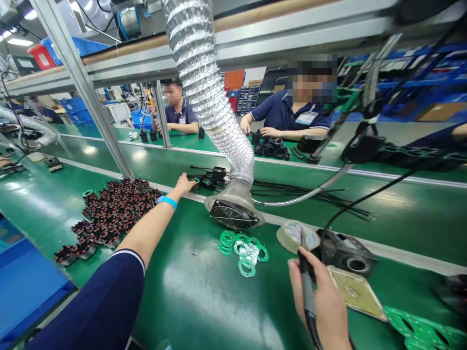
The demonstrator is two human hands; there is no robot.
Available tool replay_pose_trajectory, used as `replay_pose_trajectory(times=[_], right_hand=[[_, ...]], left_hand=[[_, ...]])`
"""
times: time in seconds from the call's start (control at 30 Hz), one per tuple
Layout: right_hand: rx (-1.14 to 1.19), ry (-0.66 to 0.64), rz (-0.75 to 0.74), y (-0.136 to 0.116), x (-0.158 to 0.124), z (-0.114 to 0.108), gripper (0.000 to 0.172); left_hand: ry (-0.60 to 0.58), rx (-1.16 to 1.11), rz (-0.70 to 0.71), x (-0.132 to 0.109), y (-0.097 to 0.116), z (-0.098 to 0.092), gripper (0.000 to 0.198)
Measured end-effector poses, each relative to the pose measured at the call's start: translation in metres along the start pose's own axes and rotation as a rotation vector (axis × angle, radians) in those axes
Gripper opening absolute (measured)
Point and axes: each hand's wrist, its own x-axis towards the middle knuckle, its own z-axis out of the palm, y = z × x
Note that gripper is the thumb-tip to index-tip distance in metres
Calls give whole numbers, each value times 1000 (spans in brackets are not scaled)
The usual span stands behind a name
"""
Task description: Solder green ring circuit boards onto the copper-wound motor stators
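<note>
My right hand (323, 296) is closed around the grey and black handle of a soldering iron (307, 287). The iron's tip points up over a pale, shallow dish (282, 238) with silvery material in it. My left arm stretches to the back of the bench, where my left hand (185, 184) has its fingers closed at the edge of a small green ring-shaped circuit board (196, 180). Beside that hand lie dark parts and a black box (219, 174). Between my hands, several loose green ring-shaped circuit boards (246, 266) lie in a pile on the green bench.
A fume extractor hood (235, 209) on a silver duct hangs over the bench middle. Many wound motor stators (116, 209) are heaped at left. At right are a soldering iron stand (346, 255), a yellowish square tray (357, 293) and green board panels (419, 328). Co-workers sit across the bench.
</note>
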Motion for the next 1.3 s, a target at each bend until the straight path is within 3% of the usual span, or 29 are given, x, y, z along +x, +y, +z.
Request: replay_pose_trajectory(times=[0.1, 0.17, 0.27, 0.33, 0.47, 0.6, 0.7, 0.83, 1.0, 1.1, 1.23, 1.3], right_hand=[[-67, 48, 66, -7, -2, -4, 63], [-69, 78, 112, -14, -4, -5, 66], [59, 44, 167, -28, -10, -5, 67], [114, 7, 171, -36, -15, -4, 67], [102, 17, 122, -47, -24, -2, 55], [292, -46, 163, -55, -33, 2, 39], [378, -120, 142, -58, -39, 8, 39], [348, -313, 102, -55, -47, 20, 39], [41, -408, 45, -45, -51, 37, 36], [-126, -445, -43, -43, -49, 43, 37], [-127, -505, -104, -46, -52, 47, 40], [-96, -549, -156, -51, -57, 48, 41]], left_hand=[[-50, 109, 70, -14, -15, -48, 30], [-116, 188, 116, -37, -29, -80, 22], [-189, 314, 160, -89, -52, -112, 12], [-191, 388, 170, -130, -66, -119, 12], [-105, 675, 178, -205, -85, -108, 27], [139, 754, 207, -248, -96, -95, 47], [159, 736, 239, -256, -108, -93, 29], [122, 622, 351, -253, -117, -85, 14], [-153, 299, 526, -264, -96, -56, 16], [-244, 177, 577, -268, -80, -40, 28], [-86, 188, 513, -266, -79, -31, 74], [-94, 261, 450, -266, -84, -31, 79]])
